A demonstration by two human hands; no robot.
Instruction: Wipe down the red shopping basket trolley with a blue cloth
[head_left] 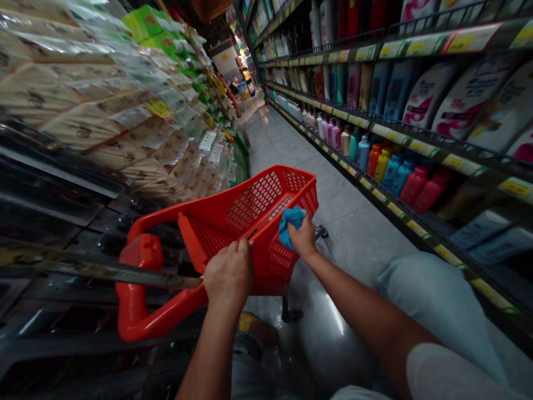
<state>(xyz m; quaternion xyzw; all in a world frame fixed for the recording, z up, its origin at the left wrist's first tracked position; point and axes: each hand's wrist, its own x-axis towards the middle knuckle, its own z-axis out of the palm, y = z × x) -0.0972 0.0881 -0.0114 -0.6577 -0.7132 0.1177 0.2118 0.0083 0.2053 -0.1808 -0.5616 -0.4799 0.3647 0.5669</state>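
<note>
Red cart (268,264), blue cloth (285,230) outside

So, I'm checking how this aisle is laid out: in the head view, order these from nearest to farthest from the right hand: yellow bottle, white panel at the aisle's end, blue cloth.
1. Blue cloth: in the right hand, beside the red cart.
2. Yellow bottle: on the shelving right of the aisle.
3. White panel: at the aisle's far end.
</note>
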